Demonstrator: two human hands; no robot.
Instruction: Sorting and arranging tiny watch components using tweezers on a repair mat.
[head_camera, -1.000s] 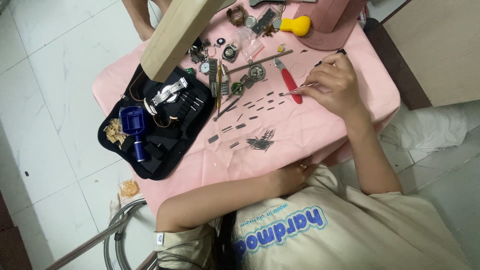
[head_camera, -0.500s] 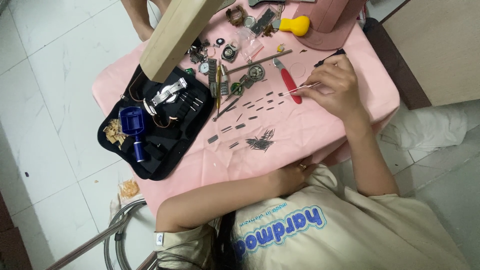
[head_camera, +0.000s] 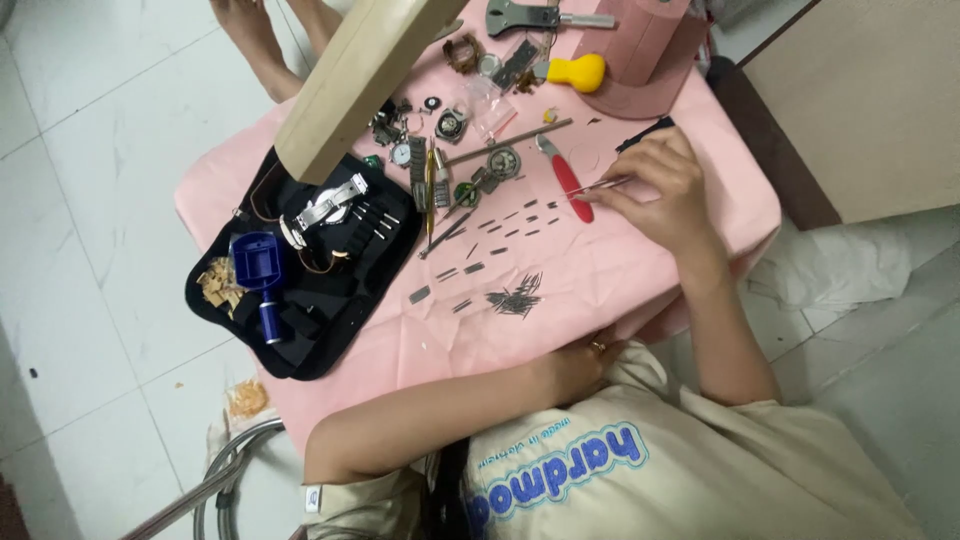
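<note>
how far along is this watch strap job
Done: strap links lie in rows, pins piled beside. In hand: the right hand pinches tweezers near the red-handled tool; the left hand rests at the table edge. Left: a metal strap lies on the black case.

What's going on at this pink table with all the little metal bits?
A person sits at a table under a pink cloth strewn with watch parts. The right hand pinches thin tweezers, their tips beside a red-handled tool and rows of small metal pins. The left hand rests at the table's near edge. A black tool case lies open nearby.
</note>
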